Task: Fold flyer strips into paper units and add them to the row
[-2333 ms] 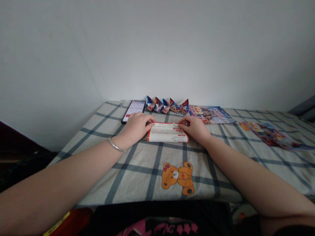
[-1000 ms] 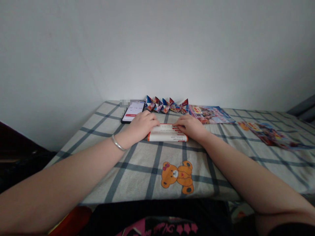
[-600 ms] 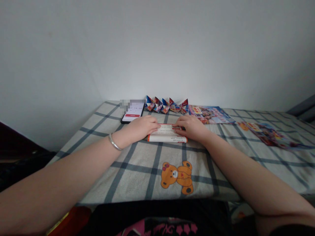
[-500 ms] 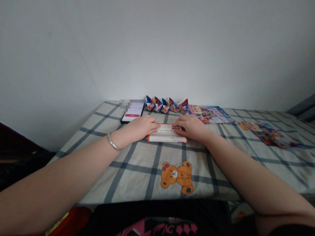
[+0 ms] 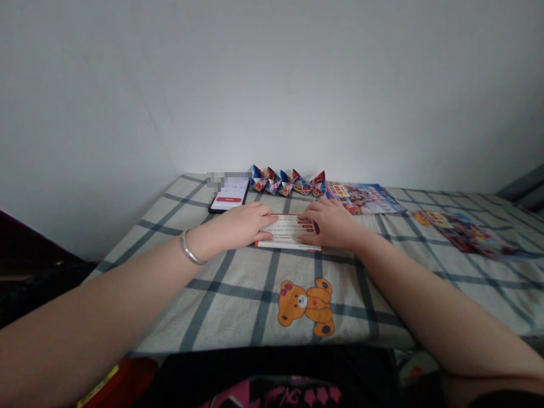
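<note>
A folded white leaflet with red print [image 5: 288, 231] lies flat on the checked sheet [image 5: 238, 294]. My left hand [image 5: 244, 225] rests on its left end, fingers stretched out and pressing down. My right hand [image 5: 329, 225] lies on its right end, fingers flat on the paper and thumb along the near edge. A silver bangle [image 5: 187, 249] circles my left wrist.
A phone with a lit screen [image 5: 229, 194] lies behind my left hand. Several folded paper shapes [image 5: 287, 183] stand in a row against the white wall. Two coloured leaflets lie to the right, one [image 5: 365, 198] near the wall, another [image 5: 467, 233] farther right. A bear print [image 5: 306, 306] marks the sheet.
The leaflet's raised fold has been pressed flat. Both hands slid toward me over the paper, and their fingers now lie spread on it.
</note>
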Available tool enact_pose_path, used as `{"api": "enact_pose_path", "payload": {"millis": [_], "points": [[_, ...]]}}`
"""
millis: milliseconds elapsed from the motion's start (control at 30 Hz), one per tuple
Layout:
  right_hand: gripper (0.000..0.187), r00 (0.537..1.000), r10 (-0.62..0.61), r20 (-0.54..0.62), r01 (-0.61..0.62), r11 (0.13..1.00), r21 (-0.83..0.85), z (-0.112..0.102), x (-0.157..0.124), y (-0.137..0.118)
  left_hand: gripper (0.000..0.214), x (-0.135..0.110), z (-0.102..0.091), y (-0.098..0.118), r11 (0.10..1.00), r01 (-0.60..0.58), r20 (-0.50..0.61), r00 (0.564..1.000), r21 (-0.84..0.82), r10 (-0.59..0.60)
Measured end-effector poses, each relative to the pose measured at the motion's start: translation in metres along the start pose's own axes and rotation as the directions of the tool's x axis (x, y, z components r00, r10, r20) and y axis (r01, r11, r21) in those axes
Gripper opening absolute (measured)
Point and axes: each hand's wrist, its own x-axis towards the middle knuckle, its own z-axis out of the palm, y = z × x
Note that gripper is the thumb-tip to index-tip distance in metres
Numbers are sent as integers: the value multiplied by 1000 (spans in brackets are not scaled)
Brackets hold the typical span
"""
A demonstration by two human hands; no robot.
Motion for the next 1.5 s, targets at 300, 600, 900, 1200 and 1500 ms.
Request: {"api": "enact_pose_path", "payload": {"millis": [300,600,900,1200,1500], "points": [[66,997,76,-21,-77,995,-60,0,-4,-19,51,-3,-13,12,999,6,51,999,49,-8],[70,995,91,-46,-94,994,-59,3,-1,-23,59,-1,-19,33,989,129,33,991,76,-132],[76,994,49,-103,-59,993,-100,4,-2,-28,64,2,-11,44,974,187,-37,982,125,-183],[85,994,23,-104,-32,996,-87,4,-3,-20,64,1,-12,40,975,184,-46,983,125,-179],[86,998,1,-67,-2,1000,-16,4,-8,-7,65,-4,-14,31,985,151,-1,988,85,-152]]}}
